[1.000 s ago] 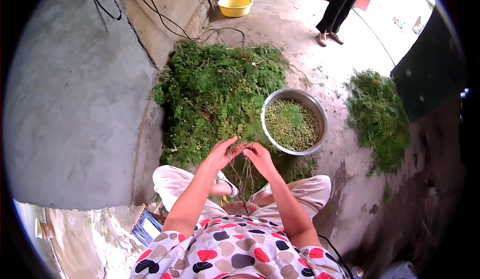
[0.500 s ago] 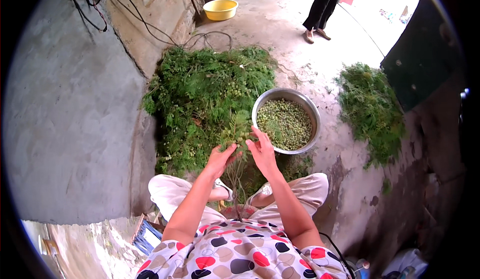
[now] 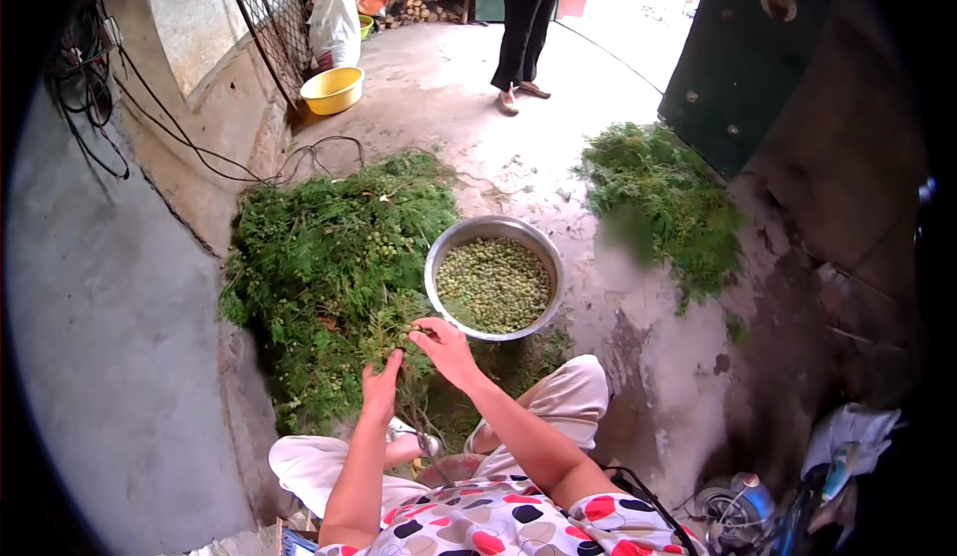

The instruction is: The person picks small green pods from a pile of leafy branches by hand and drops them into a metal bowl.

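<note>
My left hand [image 3: 381, 389] is closed round a leafy green branch [image 3: 391, 335]. The bare stems trail down between my legs. Beside it, my right hand [image 3: 446, 350] reaches into the leaves with thumb and fingers pinched, on what looks like a small green berry. Just beyond my right hand stands a round metal basin [image 3: 493, 226], holding many small green berries [image 3: 495, 282]. A large heap of cut leafy branches [image 3: 319, 247], dotted with berries, lies to the left of the basin, partly behind the held branch.
A smaller heap of greenery [image 3: 668, 197] lies at the right, near a dark green door panel [image 3: 743, 68]. Far back are a yellow tub [image 3: 332, 91], a white sack [image 3: 334, 23] and a standing person [image 3: 525, 28] in black trousers. Cables [image 3: 214, 164] run along the left wall.
The view has tilted up and turned right, so everything sits further left and more background shows. Both hands stay at the branch; my right fingers have come together in a pinch.
</note>
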The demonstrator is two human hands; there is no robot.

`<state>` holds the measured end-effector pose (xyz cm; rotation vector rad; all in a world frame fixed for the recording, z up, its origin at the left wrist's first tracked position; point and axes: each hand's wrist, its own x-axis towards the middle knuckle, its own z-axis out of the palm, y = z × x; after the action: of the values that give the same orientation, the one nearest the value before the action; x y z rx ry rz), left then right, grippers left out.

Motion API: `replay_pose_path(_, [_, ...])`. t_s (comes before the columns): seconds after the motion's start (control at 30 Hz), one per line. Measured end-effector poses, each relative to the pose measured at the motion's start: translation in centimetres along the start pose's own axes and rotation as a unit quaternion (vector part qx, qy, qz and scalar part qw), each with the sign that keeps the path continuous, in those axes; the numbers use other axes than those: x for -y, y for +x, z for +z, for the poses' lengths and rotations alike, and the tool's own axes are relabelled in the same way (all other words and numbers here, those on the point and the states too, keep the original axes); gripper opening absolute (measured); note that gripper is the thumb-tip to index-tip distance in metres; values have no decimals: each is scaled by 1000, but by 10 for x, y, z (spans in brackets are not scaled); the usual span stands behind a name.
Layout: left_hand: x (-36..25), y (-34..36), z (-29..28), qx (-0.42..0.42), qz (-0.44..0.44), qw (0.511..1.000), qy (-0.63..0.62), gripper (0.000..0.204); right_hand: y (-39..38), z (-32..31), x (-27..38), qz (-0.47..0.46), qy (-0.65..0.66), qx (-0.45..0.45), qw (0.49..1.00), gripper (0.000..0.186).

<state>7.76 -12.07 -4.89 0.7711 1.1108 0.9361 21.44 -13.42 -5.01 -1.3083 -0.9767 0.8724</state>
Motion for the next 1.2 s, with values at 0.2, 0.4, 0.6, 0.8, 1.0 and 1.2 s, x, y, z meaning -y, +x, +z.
replay_pose_path(0.2, [13,10,-8,-52,-17,994,-97,53,27,-48,-9,99,162,-107,976,15])
replay_pose_path(0.4, [7,20,-36,-11,-42,991,-123,79,42,-74,-30,250,318,-58,913,42])
replay_pose_path(0.6, [4,15,-14,-41,-61,989,-127,32,40,-78,1,198,372,-36,906,31])
replay_pose_path(0.8, [-3,5,-5,-32,-43,988,-147,105,-19,10,31,-107,-162,77,978,20])
replay_pose_path(1.0, [-1,7,-8,-25,-2,999,-38,52,-18,17,20,3,-85,75,994,22])
replay_pose_path(1.2, [-17,-9,12,-53,57,997,30,32,-22,16,29,-101,-226,18,969,21])
